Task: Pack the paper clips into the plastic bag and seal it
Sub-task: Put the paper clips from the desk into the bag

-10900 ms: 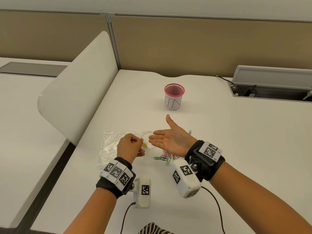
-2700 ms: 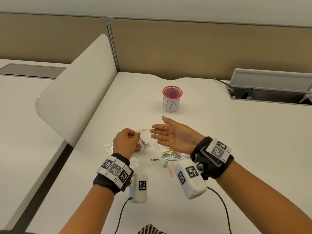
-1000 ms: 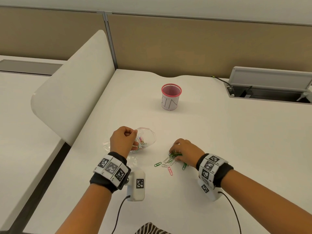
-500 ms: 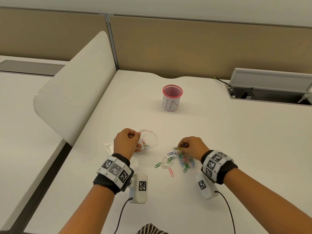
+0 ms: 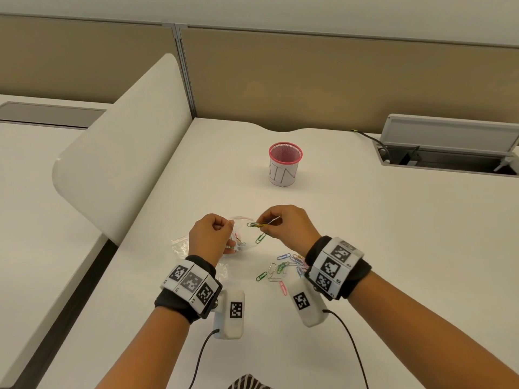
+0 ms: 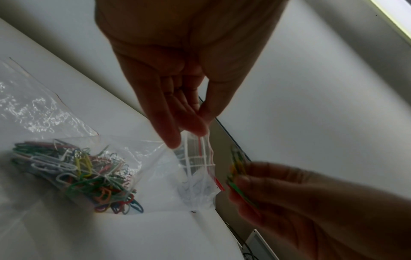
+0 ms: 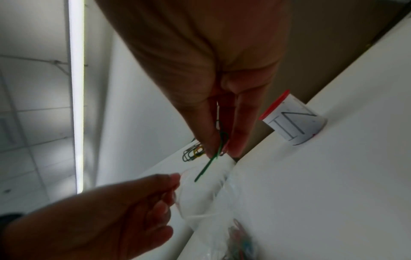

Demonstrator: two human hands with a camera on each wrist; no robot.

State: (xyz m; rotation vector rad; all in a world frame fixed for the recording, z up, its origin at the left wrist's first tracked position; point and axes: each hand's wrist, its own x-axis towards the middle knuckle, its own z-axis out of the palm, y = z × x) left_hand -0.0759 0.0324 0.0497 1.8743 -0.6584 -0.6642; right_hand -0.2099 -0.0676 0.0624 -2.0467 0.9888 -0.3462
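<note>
My left hand [image 5: 212,234] pinches the rim of a clear plastic bag [image 6: 124,158] with a red zip strip and holds its mouth up off the desk. Many coloured paper clips [image 6: 73,174] lie inside the bag. My right hand [image 5: 286,224] pinches a small bunch of clips [image 5: 259,225], green and yellow, just right of the bag's mouth; one green clip [image 7: 210,162] dangles from the bunch. Several loose clips [image 5: 283,266] are scattered on the white desk [image 5: 393,262] in front of my right wrist.
A pink mesh cup [image 5: 285,164] with a paper label stands farther back on the desk. A curved white divider [image 5: 120,153] rises on the left. An open cable tray [image 5: 449,153] sits at the back right. Beige partition panels close the far edge.
My right hand has lifted off the loose pile with a few clips and moved left and up to the bag's mouth. My left hand keeps holding the bag.
</note>
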